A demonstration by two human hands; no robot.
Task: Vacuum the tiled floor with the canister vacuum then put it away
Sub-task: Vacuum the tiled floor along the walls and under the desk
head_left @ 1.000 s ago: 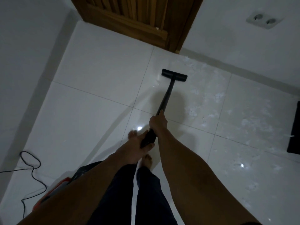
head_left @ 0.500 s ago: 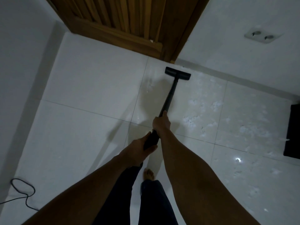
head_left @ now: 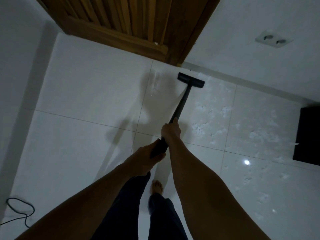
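Dim light, view straight down onto the tiled floor (head_left: 78, 135).

Vacuum wand (head_left: 181, 104): black tube, slanted from the hands at frame centre up to the floor head (head_left: 191, 80). The floor head sits flat on the tiles near the far edge of the floor, just short of the skirting and close to the corner of the wooden door (head_left: 129, 23).

Right hand (head_left: 171, 129): higher on the wand. Fingers are pressed together and curled round the tube, with one digit lying straight along it toward the floor head.

Left hand (head_left: 147, 156): lower, on the thicker handle end. The thumb lies over the top and the fingers wrap underneath. They are mostly hidden, so I cannot tell whether they are spread.

White debris (head_left: 199, 129): scattered patches across the tiles to the right of the wand, from the far edge down toward the near right of the floor.

Other items:
- Wall socket (head_left: 273, 39), on the wall beyond the far edge.
- Dark box (head_left: 308, 135), at the right edge of the floor. Its shape is partly cut off.
- Black cord (head_left: 20, 210), looped at the near left corner.
- Bare foot (head_left: 156, 187), on the tiles below the hands, with dark trouser legs beneath it.
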